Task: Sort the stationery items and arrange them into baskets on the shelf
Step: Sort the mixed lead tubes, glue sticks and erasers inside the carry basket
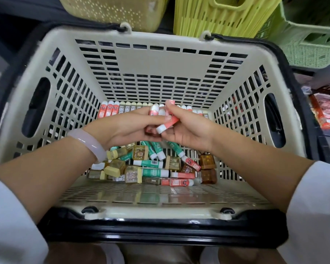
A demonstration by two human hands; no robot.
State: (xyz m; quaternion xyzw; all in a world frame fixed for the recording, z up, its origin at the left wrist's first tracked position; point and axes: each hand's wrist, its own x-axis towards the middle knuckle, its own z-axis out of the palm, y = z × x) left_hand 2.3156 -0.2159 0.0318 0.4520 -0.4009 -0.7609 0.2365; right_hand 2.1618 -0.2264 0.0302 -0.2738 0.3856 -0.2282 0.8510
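Above the basket (160, 54), left hand (126, 128) and right hand (187, 130) pinch red tubes (167, 124) in curled fingers; judged light, rigid, smooth-cased, best gripped mid-body, not by the white caps.

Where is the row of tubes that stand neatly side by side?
In the head view, the row of tubes stands against the far wall of the beige basket, beyond both hands and past the loose pile on the basket floor.

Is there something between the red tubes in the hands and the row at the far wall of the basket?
Nothing visible. Both hands hold the red tubes just above the standing row inside the beige basket; only open air lies between.
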